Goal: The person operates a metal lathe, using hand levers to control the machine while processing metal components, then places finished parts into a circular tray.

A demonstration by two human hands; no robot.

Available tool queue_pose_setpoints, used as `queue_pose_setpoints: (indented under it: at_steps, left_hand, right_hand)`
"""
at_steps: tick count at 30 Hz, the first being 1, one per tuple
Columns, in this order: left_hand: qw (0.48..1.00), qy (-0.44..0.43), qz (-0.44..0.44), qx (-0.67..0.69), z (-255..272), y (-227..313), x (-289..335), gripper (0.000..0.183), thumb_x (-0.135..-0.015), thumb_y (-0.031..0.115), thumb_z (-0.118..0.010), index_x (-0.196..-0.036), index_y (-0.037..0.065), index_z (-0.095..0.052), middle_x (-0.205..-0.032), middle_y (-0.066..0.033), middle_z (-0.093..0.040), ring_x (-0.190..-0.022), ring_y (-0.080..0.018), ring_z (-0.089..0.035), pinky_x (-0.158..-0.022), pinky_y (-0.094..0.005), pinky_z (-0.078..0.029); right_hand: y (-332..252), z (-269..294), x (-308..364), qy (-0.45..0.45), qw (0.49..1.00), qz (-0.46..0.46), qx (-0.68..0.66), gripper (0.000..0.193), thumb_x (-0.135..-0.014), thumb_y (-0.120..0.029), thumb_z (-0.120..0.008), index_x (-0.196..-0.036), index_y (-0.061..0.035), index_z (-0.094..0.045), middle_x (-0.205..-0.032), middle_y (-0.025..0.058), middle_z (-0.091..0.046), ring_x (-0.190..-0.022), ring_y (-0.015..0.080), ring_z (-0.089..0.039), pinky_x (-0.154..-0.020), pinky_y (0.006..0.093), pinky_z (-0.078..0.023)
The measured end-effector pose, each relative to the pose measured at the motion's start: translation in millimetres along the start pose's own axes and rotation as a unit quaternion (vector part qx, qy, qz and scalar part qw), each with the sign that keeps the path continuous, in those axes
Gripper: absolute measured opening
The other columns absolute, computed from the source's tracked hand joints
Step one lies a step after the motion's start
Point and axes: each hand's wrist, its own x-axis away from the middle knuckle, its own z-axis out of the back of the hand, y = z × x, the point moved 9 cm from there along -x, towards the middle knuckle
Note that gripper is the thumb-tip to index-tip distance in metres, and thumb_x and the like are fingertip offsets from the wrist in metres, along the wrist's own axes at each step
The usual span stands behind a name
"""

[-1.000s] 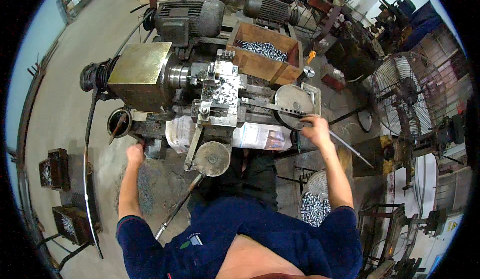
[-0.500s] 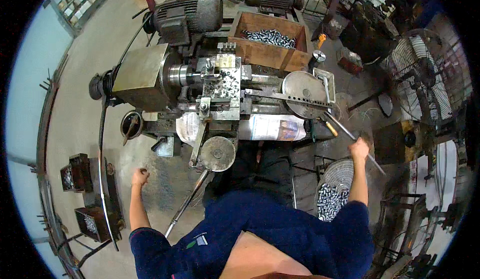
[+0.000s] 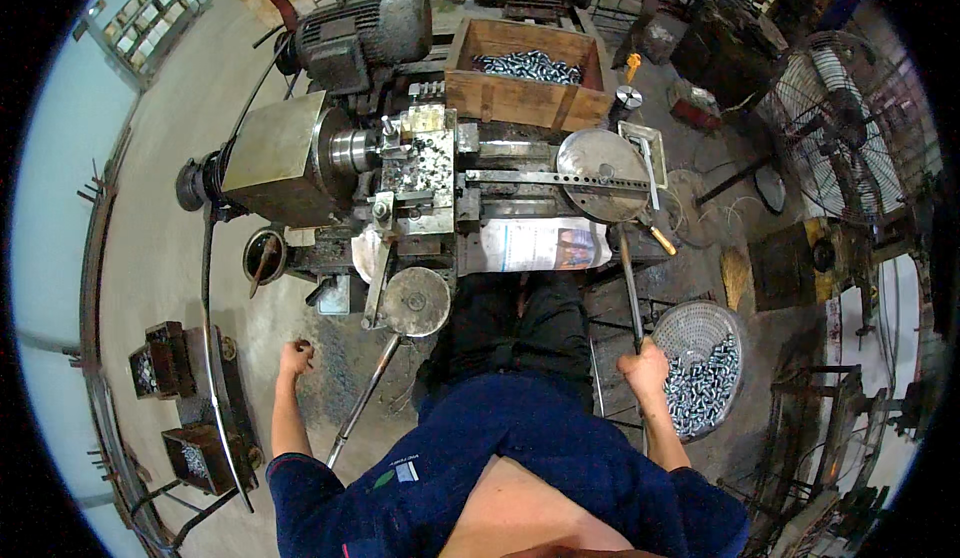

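Observation:
My right hand [image 3: 643, 366] is wrapped round a long metal lever [image 3: 631, 293], which runs from beneath the round plate [image 3: 600, 173] on the right of the lathe towards my body. My left hand [image 3: 297, 358] hangs in the air left of the lathe's front, its fingers curled; whatever they hold, if anything, is too small to make out. Between my hands, a second lever [image 3: 366, 403] slants down from a smaller round disc [image 3: 417, 302]. Dark chips cover the lathe's tool carriage [image 3: 420, 168], close beside the shiny chuck [image 3: 352, 150].
Behind the lathe stands a wooden box [image 3: 530, 100] of small metal parts. A round perforated basket [image 3: 735, 358] with more parts sits right of my right hand. Dark metal boxes [image 3: 200, 458] stand on the far left. A large fan [image 3: 835, 128] is at right.
My right hand has pulled the lever's end left and towards my body, so it now points nearly straight at me. The tool carriage sits nearer the chuck. My left hand stays curled.

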Motion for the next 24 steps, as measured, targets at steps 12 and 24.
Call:
queue_pose_setpoints:
  at_steps: [12, 24]
  left_hand:
    - [0.984, 0.082, -0.064, -0.142, 14, 90, -33, 0.034, -0.071, 0.019, -0.063, -0.098, -0.003, -0.062, -0.086, -0.0192, -0.064, -0.081, -0.0306, -0.062, -0.072, -0.0370, -0.049]
    - [0.918, 0.241, -0.038, -0.312, -49, 99, -78, 0.043, -0.081, 0.043, -0.053, -0.081, 0.000, -0.058, -0.082, -0.0218, -0.063, -0.078, -0.0364, -0.062, -0.067, -0.0449, -0.050]
  right_hand:
    - [48, 19, -53, -0.033, 0.993, -0.024, 0.112, 0.033, -0.062, -0.035, -0.058, -0.070, -0.0029, -0.062, -0.077, 0.0215, -0.062, -0.074, 0.0391, -0.060, -0.066, 0.0448, -0.048]
    - [94, 93, -240, 0.034, 0.939, -0.175, 0.294, 0.028, -0.081, -0.025, -0.047, -0.102, -0.0124, -0.061, -0.106, 0.0096, -0.062, -0.103, 0.0285, -0.055, -0.088, 0.0508, -0.035]
